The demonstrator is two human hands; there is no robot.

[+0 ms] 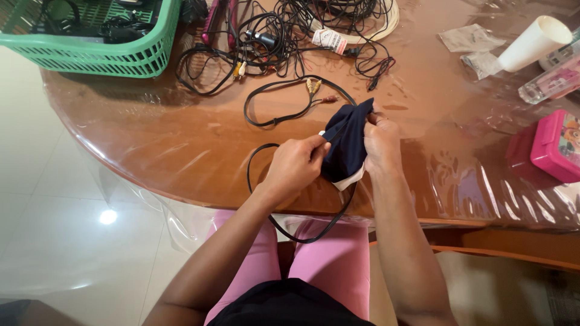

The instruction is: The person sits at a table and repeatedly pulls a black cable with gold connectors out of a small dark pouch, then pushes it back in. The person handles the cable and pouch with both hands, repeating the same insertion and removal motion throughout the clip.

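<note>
A dark navy cloth (347, 142) with a white edge hangs between both hands above the brown table's near edge. My left hand (294, 166) pinches a black cable (266, 119) against the cloth's left side. My right hand (380, 140) grips the cloth from the right. The cable loops across the table (151, 139), ends in coloured plugs (315, 87), and droops below the edge over my pink-clad lap.
A green basket (96, 45) with cables stands at the back left. A tangle of black wires (302, 30) lies at the back middle. At the right are a white cup (534, 42), a clear bottle (553, 81) and a pink box (553, 148). Clear plastic film covers the tabletop.
</note>
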